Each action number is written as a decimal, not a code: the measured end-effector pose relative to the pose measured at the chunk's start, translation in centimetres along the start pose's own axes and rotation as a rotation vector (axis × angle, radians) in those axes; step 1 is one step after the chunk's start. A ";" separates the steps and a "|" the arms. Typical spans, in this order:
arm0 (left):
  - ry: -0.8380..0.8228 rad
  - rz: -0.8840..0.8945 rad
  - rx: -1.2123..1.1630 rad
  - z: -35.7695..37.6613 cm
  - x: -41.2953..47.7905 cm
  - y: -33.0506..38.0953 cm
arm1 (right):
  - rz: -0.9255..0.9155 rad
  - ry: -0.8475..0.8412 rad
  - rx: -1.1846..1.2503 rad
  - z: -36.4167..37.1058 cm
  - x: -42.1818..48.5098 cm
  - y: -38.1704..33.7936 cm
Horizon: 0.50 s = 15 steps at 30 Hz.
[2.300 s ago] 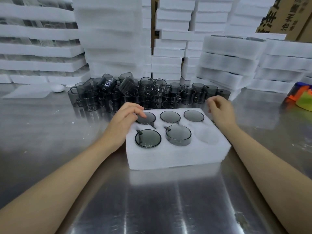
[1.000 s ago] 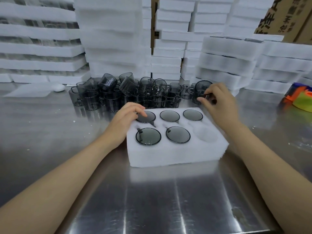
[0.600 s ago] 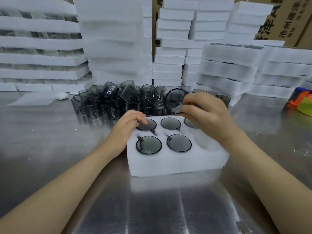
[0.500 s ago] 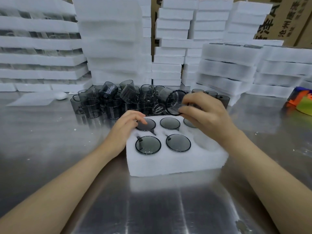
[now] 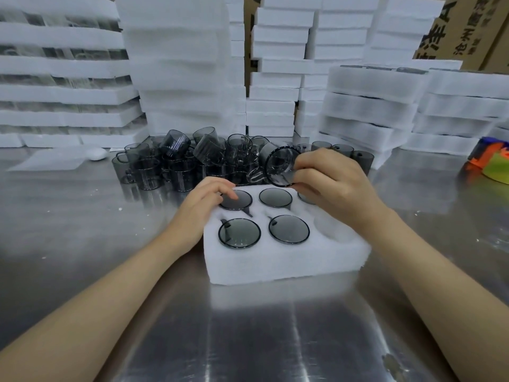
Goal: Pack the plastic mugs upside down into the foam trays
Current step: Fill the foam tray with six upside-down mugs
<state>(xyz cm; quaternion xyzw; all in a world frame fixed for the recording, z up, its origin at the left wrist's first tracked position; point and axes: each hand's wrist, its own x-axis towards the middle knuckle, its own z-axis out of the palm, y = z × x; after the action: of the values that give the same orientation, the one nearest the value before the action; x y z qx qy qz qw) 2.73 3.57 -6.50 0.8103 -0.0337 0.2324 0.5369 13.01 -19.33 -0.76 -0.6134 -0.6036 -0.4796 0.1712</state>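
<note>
My right hand point(image 5: 334, 186) pinches a smoky clear plastic mug point(image 5: 281, 168) by its rim, tilted on its side above the far edge of the foam tray point(image 5: 281, 260). My left hand point(image 5: 205, 208) rests half curled on the tray's left edge, fingertips touching the far-left mug's base. Five mugs sit upside down in the soft white tray; its near-right pocket is empty. More mugs point(image 5: 176, 161) crowd the steel counter point(image 5: 68, 221) behind the tray.

A shiny metal surface point(image 5: 82, 230) fills the bottom of the frame and shows blurry light streaks. Brown cardboard boxes point(image 5: 468, 28) with dark printed letters stand at the upper right.
</note>
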 end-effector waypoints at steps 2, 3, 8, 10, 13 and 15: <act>0.004 -0.005 -0.007 0.0 0.0 0.0 | -0.007 0.005 -0.001 0.1 -0.1 0.1; 0.005 -0.005 -0.010 0.0 0.1 0.0 | -0.017 0.013 -0.006 0.1 -0.1 0.1; 0.009 -0.005 -0.012 0.0 0.1 0.0 | -0.105 0.136 -0.147 -0.2 0.3 0.6; 0.009 -0.008 -0.013 0.0 0.1 0.1 | -0.042 0.189 -0.159 -0.5 0.6 0.7; 0.014 -0.003 -0.016 -0.1 0.0 0.0 | 0.207 0.132 0.068 -1.1 1.0 0.4; 0.021 0.003 -0.009 -0.1 0.1 0.0 | 0.417 0.106 0.265 -1.7 1.2 0.1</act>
<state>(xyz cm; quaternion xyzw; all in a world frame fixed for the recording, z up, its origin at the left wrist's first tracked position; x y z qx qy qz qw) 2.76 3.66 -6.47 0.8054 -0.0307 0.2414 0.5404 12.23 -20.03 1.01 -0.6708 -0.5119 -0.3819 0.3769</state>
